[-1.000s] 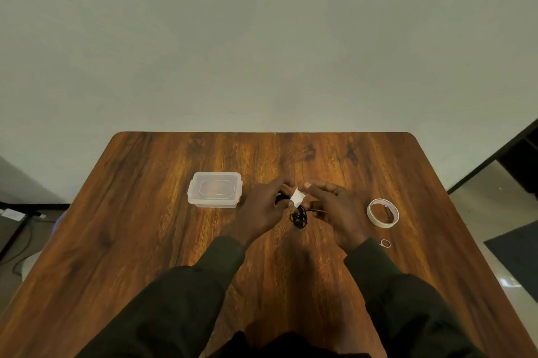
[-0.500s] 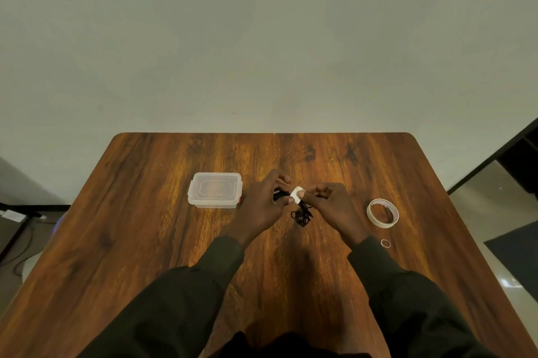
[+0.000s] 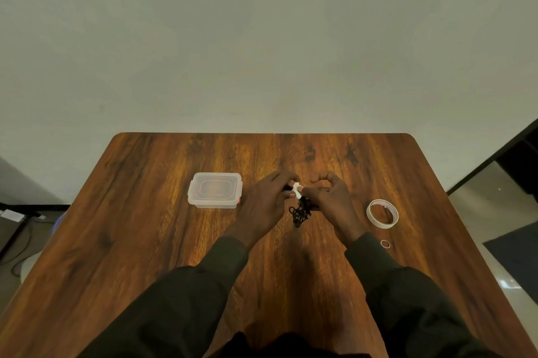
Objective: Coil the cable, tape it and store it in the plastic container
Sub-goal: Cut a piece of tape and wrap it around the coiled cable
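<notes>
wood-grain desk against plain pale wall. lidded clear plastic container left of centre; tape roll and small ring nr right edge. mid-desk, left hand & right hand both pinch black coiled cable at its white tape strip.

Single head view, forward and down over the table.

- Both forearms, in dark sleeves, reach forward from the bottom of the view and converge toward the middle.
- The left hand shows its back to the camera, fingers curled inward in a pinch.
- The right hand sits just beside it, fingers bent, thumb and forefinger arched, fingertips meeting the left's.
</notes>
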